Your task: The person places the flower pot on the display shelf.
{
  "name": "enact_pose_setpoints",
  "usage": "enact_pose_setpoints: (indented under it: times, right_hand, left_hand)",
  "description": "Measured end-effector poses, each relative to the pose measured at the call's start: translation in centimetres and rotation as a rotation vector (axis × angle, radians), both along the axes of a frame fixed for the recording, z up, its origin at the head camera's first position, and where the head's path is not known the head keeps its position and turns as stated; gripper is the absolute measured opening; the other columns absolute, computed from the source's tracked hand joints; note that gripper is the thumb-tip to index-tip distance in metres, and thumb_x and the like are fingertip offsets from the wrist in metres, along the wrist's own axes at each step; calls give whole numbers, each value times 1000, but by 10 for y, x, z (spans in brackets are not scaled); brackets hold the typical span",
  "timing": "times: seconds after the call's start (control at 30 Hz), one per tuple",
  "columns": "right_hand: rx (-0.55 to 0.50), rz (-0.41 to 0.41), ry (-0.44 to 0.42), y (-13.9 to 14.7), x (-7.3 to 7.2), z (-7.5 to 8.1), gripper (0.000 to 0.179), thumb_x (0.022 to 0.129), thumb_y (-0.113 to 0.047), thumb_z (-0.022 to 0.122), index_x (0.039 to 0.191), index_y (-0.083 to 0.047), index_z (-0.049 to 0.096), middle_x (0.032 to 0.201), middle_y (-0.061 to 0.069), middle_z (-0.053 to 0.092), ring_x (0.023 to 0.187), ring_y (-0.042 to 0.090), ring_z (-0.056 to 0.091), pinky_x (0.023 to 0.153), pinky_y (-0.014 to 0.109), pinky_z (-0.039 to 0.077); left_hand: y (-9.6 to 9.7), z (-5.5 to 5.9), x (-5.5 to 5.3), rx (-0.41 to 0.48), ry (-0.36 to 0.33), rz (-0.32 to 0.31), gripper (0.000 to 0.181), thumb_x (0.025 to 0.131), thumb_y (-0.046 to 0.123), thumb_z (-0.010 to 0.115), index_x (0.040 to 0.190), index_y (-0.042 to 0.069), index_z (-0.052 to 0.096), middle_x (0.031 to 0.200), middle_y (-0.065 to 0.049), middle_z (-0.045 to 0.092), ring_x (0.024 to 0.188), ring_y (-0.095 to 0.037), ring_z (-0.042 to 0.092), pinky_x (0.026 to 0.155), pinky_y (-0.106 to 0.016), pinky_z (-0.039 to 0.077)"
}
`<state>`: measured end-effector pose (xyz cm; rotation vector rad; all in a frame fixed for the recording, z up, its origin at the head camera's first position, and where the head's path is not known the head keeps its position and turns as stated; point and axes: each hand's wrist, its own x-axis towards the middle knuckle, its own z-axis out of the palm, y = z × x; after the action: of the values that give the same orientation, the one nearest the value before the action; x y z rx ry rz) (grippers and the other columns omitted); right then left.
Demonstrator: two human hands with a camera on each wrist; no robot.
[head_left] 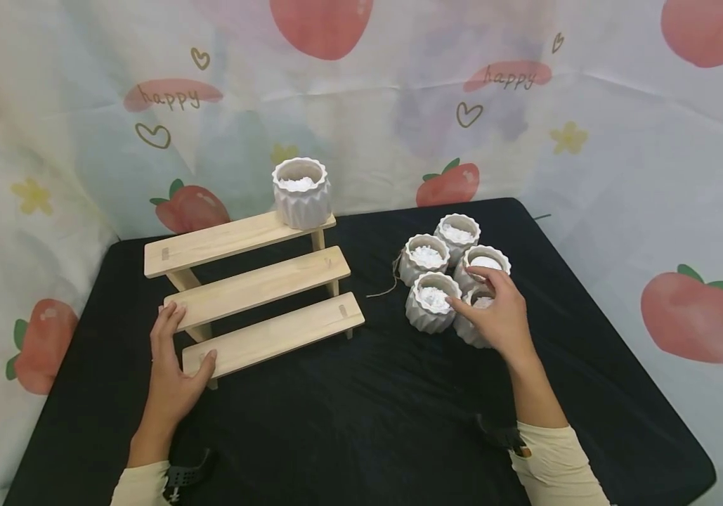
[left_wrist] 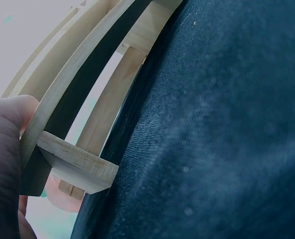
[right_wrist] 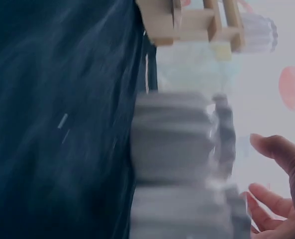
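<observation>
My left hand [head_left: 174,376] grips the left end of a three-tier wooden stand [head_left: 260,284]. Its fingers lie over the end of the middle tier, and the thumb is on the bottom tier. In the left wrist view, the thumb [left_wrist: 25,109] presses near a plank's edge. My right hand [head_left: 500,313] is above a group of white fluted pots with white bits inside, thumb and fingers spread. Beneath it is the front right pot [head_left: 470,330], partly hidden. The front left pot [head_left: 429,309] is beside the thumb. In the right wrist view, a pot [right_wrist: 177,137] looks blurred.
Another fluted pot [head_left: 302,197] stands on the right end of the top tier. Further pots [head_left: 457,235] are grouped behind the right hand. A thin string [head_left: 386,289] lies by them on the black cloth [head_left: 336,422]. A printed curtain [head_left: 374,126] hangs behind.
</observation>
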<state>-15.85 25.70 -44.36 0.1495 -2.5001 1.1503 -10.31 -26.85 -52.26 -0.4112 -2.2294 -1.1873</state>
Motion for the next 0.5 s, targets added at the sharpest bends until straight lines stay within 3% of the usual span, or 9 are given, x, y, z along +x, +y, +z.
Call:
enact_pose_setpoints:
  times: [0.17, 0.33, 0.43, 0.5]
  right_hand:
    - [-16, -67, -25, 18, 14, -4, 65, 74, -13, 94, 131, -1, 64, 126, 21, 59, 117, 38, 55, 94, 55, 41]
    - [-84, -99, -87, 29, 25, -8, 79, 74, -17, 94, 142, -1, 56, 139, 22, 49, 131, 39, 47, 105, 60, 39]
    - [-166, -90, -181, 33, 31, -11, 95, 78, -17, 92, 154, 0, 39, 150, 22, 41, 139, 39, 40, 112, 54, 35]
    - [-221, -80, -240, 35, 35, -13, 103, 80, -17, 91, 159, -1, 28, 155, 21, 37, 140, 38, 40, 111, 39, 38]
  left_hand:
    - [-1, 0, 0, 1, 2, 9, 94, 73, -7, 76, 157, 2, 35, 165, -18, 21, 155, -42, 7, 121, -55, 7]
    - [0, 1, 0, -8, 1, 17, 93, 74, -5, 75, 157, 2, 34, 165, -19, 20, 156, -36, 7, 121, -56, 7]
    - [1, 2, 1, -15, -4, 21, 93, 75, -4, 76, 157, 3, 34, 165, -18, 20, 156, -36, 7, 121, -57, 8]
    - [2, 2, 1, -18, -6, 20, 92, 76, -3, 76, 158, 4, 34, 165, -17, 20, 156, -36, 7, 121, -57, 8]
